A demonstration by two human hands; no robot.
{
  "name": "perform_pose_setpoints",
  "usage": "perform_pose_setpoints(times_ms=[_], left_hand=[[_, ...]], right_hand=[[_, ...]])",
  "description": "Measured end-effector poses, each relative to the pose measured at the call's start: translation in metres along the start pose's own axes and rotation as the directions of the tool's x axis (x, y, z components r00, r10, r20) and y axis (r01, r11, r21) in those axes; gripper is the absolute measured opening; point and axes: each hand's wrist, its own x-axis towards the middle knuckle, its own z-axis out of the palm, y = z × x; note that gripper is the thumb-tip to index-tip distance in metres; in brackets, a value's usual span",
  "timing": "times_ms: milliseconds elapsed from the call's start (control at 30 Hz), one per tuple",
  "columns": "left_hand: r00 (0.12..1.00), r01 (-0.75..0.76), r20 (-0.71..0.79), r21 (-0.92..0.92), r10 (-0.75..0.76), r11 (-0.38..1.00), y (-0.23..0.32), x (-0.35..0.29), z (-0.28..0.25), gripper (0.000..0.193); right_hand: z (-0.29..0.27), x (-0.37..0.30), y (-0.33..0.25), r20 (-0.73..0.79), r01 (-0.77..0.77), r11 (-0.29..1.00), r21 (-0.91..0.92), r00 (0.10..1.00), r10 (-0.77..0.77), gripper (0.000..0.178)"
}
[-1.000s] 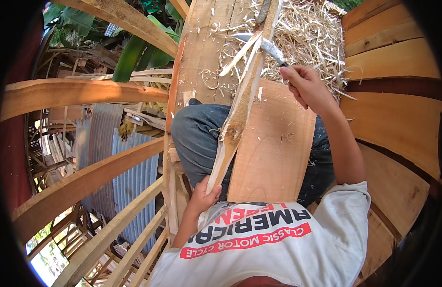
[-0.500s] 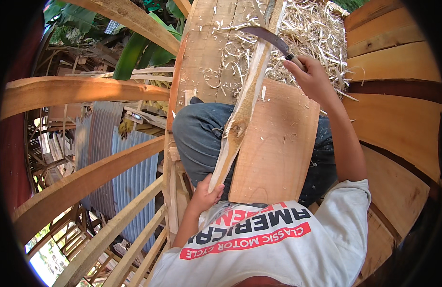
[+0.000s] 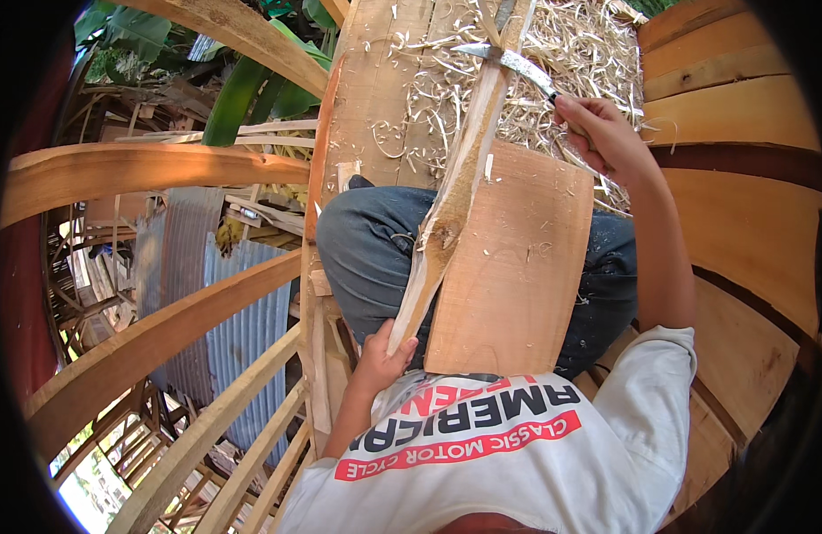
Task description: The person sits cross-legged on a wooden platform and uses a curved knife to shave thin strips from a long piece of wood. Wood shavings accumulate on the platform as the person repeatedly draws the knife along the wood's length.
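Note:
A long, narrow stick of pale wood [image 3: 453,200] slants across my lap, with a brown knot partway along. Its near end is wrapped by my left hand [image 3: 382,359], close to my shirt. My right hand [image 3: 601,135] grips the handle of a curved sickle-like knife [image 3: 525,67]. The blade lies across the far part of the stick, its bright side showing and its tip past the left edge. A thin split of wood [image 3: 489,25] stands up from the stick just beyond the blade. Most of the handle is hidden in my fingers.
A flat wooden board [image 3: 515,267] rests over my lap, right of the stick. Curled wood shavings [image 3: 576,84] heap on the plank floor [image 3: 375,107] ahead. Wooden rails [image 3: 162,334] run along my left, and a plank wall [image 3: 740,222] rises on my right.
My right hand has shifted slightly right, turning the knife so its blade, dark before, now looks bright. The blade still crosses the stick. My left hand has hardly moved.

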Motion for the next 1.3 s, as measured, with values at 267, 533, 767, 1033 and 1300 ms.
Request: perform_pose_setpoints(times_ms=[267, 533, 767, 1033, 1300], left_hand=[[0.998, -0.051, -0.039, 0.019, 0.052, 0.999, -0.001, 0.007, 0.006, 0.021], [0.996, -0.075, -0.048, 0.061, 0.078, 0.995, -0.003, 0.000, 0.004, 0.020], [0.999, -0.030, -0.035, 0.028, 0.031, 0.999, -0.002, -0.003, 0.001, 0.020], [0.999, -0.033, -0.037, 0.012, 0.034, 0.999, -0.004, -0.006, 0.003, 0.020], [1.000, -0.003, 0.012, -0.070, 0.004, 0.998, 0.005, -0.001, 0.002, 0.017]], right_hand=[[0.015, -0.015, 0.000, 0.129, 0.016, 0.995, -0.103, 0.992, -0.003, 0.033], [0.040, -0.018, 0.011, 0.153, 0.016, 0.992, -0.126, 0.988, 0.003, 0.032], [0.041, -0.026, -0.003, 0.384, -0.002, 0.979, -0.206, 0.920, 0.082, 0.035], [0.011, 0.000, 0.000, -0.044, 0.055, 0.994, -0.097, 0.997, -0.059, 0.036], [0.026, 0.014, 0.027, -0.204, 0.234, 0.913, -0.335, 0.928, -0.313, 0.037]])
